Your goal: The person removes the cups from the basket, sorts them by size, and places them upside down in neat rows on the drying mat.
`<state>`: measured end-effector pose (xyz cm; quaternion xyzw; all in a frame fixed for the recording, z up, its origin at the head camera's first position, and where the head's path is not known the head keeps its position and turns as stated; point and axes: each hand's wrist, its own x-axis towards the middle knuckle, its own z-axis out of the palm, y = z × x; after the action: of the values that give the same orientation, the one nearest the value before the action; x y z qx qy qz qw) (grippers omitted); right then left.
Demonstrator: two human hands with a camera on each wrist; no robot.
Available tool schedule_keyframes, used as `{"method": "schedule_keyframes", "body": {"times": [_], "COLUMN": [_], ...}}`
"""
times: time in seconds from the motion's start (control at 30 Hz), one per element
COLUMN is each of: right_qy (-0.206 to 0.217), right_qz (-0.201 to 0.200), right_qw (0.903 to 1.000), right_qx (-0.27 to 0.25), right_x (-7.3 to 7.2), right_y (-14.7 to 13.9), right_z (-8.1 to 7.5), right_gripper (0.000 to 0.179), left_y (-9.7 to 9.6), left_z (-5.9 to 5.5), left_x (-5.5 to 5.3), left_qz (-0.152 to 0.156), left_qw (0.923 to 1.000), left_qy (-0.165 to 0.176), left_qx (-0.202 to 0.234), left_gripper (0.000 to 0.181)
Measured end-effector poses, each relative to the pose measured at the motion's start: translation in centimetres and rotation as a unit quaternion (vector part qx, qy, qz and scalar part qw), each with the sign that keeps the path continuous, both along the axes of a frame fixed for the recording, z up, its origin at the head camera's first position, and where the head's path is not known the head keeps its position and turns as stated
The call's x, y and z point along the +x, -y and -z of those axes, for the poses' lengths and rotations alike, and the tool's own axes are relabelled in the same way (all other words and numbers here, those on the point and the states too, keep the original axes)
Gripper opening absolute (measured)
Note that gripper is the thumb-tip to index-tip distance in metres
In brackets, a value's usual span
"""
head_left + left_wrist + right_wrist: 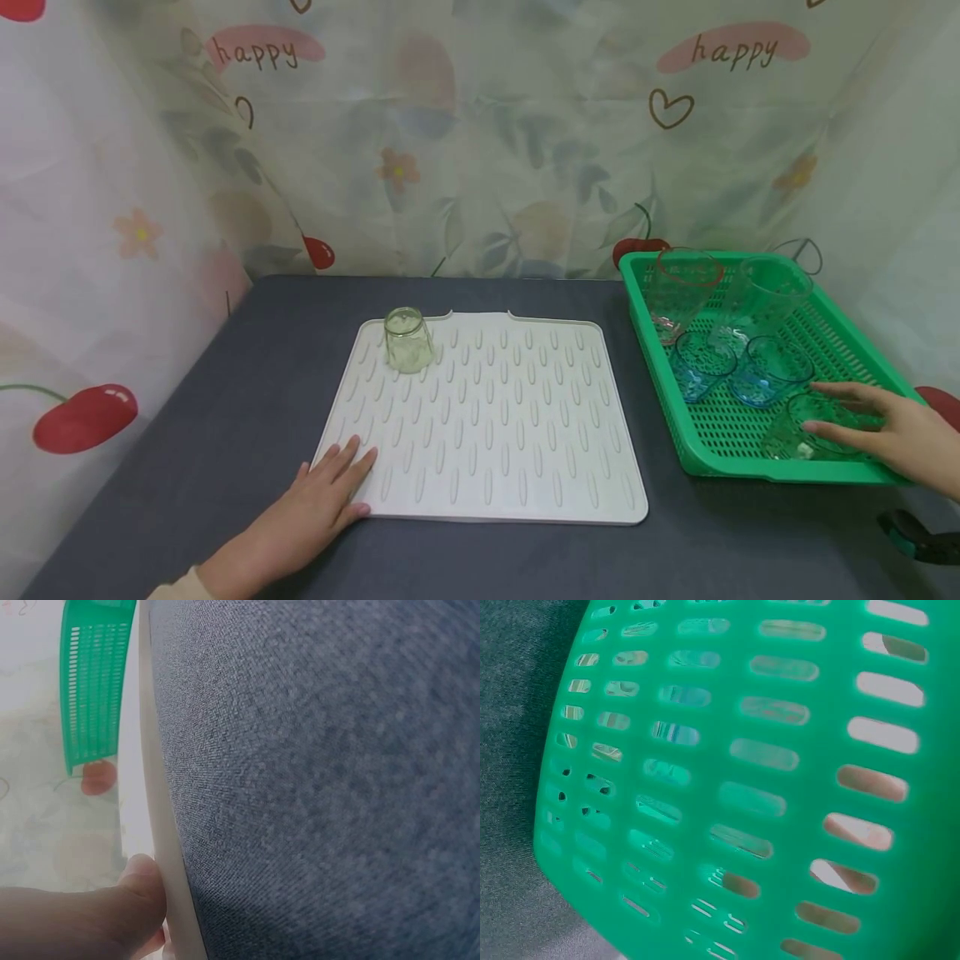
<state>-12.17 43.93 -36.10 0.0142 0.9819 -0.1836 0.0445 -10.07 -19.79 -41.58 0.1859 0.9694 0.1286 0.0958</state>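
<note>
My left hand (318, 508) rests with spread fingers on the near left corner of a white ridged drying mat (502, 417). In the left wrist view, its thumb (139, 896) touches the mat's edge. A pale green-tinted glass (408, 346) stands upside down on the mat's far left part. My right hand (892, 425) reaches over the right side of a green plastic basket (720, 465), thumb and fingers spread over a clear greenish glass (780, 433). The right wrist view shows mostly the basket's slotted wall (705, 757), which largely hides this hand.
Inside the basket are two blue-tinted glasses, one on the left (701, 367) and one on the right (768, 379). Behind them stand a tall red-rimmed glass (678, 292) and a tall clear glass (765, 296). Patterned curtains (480, 167) enclose the dark cloth-covered table (262, 367).
</note>
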Motion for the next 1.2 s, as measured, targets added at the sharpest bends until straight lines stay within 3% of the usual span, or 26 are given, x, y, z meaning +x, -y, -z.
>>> {"method": "schedule_keyframes", "body": {"times": [0.17, 0.4, 1.2], "right_qy": [0.025, 0.021, 0.034], "right_qz": [-0.021, -0.050, -0.059], "right_qw": [0.9992, 0.9981, 0.9973], "right_qx": [0.024, 0.030, 0.027], "right_x": [-0.32, -0.53, -0.63], "right_y": [-0.22, 0.06, -0.54], "right_z": [-0.13, -0.53, -0.27], "right_gripper": [0.082, 0.080, 0.091], "left_y": [0.03, 0.14, -0.14], "left_z": [0.01, 0.18, 0.04], "left_x": [0.05, 0.08, -0.03], "left_qz": [0.001, -0.001, 0.003], "left_qw": [1.0000, 1.0000, 1.0000], "left_qy": [0.002, -0.003, 0.000], "left_qx": [0.001, -0.001, -0.006], "left_gripper": [0.063, 0.063, 0.064]}}
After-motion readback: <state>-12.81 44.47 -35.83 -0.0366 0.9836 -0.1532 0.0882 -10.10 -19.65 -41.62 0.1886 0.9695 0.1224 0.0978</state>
